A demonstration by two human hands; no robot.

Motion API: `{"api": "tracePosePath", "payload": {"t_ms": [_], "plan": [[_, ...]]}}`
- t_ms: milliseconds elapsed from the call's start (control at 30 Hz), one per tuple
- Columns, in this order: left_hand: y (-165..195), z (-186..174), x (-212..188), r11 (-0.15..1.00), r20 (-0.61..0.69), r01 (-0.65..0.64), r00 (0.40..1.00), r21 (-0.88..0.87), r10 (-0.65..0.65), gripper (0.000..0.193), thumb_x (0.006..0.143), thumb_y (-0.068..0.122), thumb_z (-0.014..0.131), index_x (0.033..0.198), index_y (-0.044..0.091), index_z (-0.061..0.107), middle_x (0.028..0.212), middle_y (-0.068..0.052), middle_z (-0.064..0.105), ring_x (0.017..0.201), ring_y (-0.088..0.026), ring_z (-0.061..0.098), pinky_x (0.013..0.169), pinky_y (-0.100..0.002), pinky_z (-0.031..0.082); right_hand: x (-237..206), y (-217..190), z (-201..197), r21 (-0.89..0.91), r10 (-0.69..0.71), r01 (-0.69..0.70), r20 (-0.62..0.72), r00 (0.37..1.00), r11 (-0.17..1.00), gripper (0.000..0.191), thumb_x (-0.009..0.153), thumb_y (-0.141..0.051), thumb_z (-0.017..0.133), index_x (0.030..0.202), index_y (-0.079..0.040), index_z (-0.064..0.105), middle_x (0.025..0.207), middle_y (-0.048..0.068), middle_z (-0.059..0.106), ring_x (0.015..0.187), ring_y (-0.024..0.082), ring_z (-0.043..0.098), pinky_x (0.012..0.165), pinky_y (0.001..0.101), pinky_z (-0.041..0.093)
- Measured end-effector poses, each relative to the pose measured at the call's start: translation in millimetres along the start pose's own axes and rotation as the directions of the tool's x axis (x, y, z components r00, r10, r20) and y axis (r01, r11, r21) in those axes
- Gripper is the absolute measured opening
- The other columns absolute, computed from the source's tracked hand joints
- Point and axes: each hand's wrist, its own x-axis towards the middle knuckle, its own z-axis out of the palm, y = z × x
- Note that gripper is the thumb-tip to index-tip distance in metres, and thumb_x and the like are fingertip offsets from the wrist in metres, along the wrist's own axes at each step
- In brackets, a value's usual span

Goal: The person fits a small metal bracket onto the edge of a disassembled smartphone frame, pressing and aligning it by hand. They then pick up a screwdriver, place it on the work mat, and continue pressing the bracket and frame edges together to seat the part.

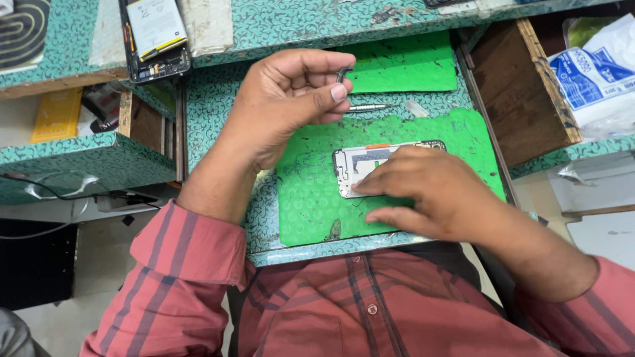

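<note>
In the head view, the left hand (284, 99) pinches a small dark curved part (342, 73) in closed fingers above the desk's (218, 106) middle, while the right hand (423, 192), fingers spread flat, best keeps pinning the opened phone (357, 165) on the green mat (311, 198) near the front edge.

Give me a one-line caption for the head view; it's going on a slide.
Left hand pinches a small dark part while the right hand steadies an opened phone on a green mat.
</note>
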Motion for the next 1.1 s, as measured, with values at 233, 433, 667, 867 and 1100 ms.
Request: {"api": "tracePosePath", "payload": {"t_ms": [233,433,667,867,1100], "plan": [[-3.4,-44.9,13.8,0.993,-0.023,-0.037,0.999,-0.110,0.034,0.046,0.097,0.007,0.078,0.139,0.000,0.061,0.106,-0.007,0.074,0.095,-0.014,0.074,0.085,-0.030,0.065,91.2,55.1,-35.5,0.392,0.254,-0.174,-0.163,0.953,0.903,0.019,0.103,-0.013,0.076,0.118,-0.003,0.072,0.102,0.004,0.074,0.093,0.010,0.068,0.082,0.0251,0.055],[-5.3,-73.7,41.4,0.973,-0.081,0.016,0.996,-0.229,-0.036,0.039,0.092,0.009,0.079,0.127,0.002,0.061,0.104,-0.010,0.077,0.090,-0.016,0.076,0.079,-0.031,0.066,148.2,114.2,-8.1,0.656,0.229,-0.038,-0.208,0.951,0.754,0.016,0.105,-0.005,0.072,0.120,0.000,0.070,0.108,0.005,0.072,0.101,0.008,0.069,0.091,0.0202,0.057],[-57.8,-91.7,85.7,0.937,-0.049,0.100,0.991,-0.336,-0.123,0.025,0.097,0.008,0.077,0.117,-0.001,0.066,0.108,-0.013,0.076,0.093,-0.018,0.076,0.081,-0.032,0.065,132.6,205.3,36.2,0.669,0.133,0.058,-0.230,0.964,0.741,0.012,0.110,-0.004,0.073,0.120,0.002,0.070,0.114,0.009,0.071,0.102,0.010,0.070,0.091,0.0207,0.058],[-82.3,-99.5,116.7,0.912,-0.050,0.163,0.979,-0.376,-0.196,0.024,0.098,0.011,0.075,0.117,-0.001,0.068,0.106,-0.014,0.076,0.091,-0.018,0.076,0.081,-0.031,0.065,126.2,257.1,52.1,0.720,0.227,0.022,-0.247,0.942,0.694,0.009,0.106,-0.003,0.076,0.114,0.001,0.072,0.109,0.011,0.074,0.093,0.012,0.071,0.082,0.0210,0.060],[-100.1,-107.2,142.5,0.874,-0.027,0.222,0.966,-0.432,-0.259,0.025,0.101,0.012,0.070,0.122,-0.002,0.069,0.111,-0.016,0.076,0.093,-0.018,0.076,0.082,-0.032,0.065,124.9,297.2,57.1,0.725,0.222,0.047,-0.271,0.937,0.687,0.009,0.105,-0.003,0.078,0.112,0.001,0.073,0.109,0.011,0.074,0.093,0.012,0.072,0.082,0.0215,0.061]]}}
